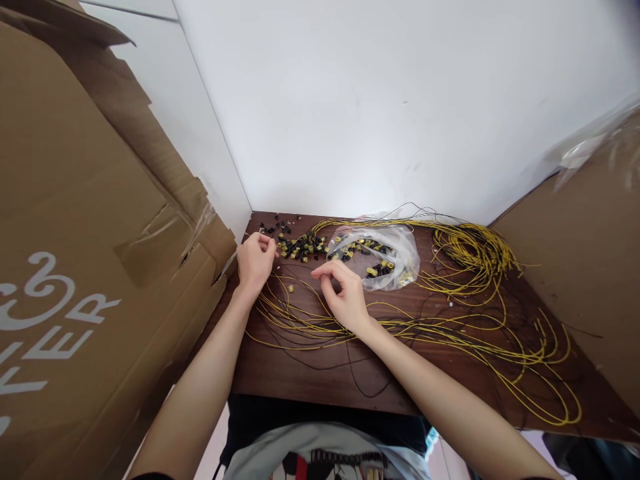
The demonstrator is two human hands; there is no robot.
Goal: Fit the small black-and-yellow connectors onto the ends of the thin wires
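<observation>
My left hand [256,263] is at the left of the brown table, fingers closed in a pinch; what they hold is too small to make out. Beside it lies a pile of small black and yellow connectors [303,247]. My right hand [344,295] is closed too, thumb and forefinger curled towards each other, with anything between them hidden. It hovers over a spread of yellow and black wires [300,320] that passes under the wrist. One loose yellow connector [291,288] lies between the hands. Behind my right hand rests a clear plastic bag [400,240] with more connectors inside.
A coiled bundle of yellow wires [470,250] sits at the back right of the table [310,383]. Small black pieces [280,223] are scattered at the back left. Cardboard boxes stand on the left [100,200] and right [585,267], and a white wall [350,120] closes the back.
</observation>
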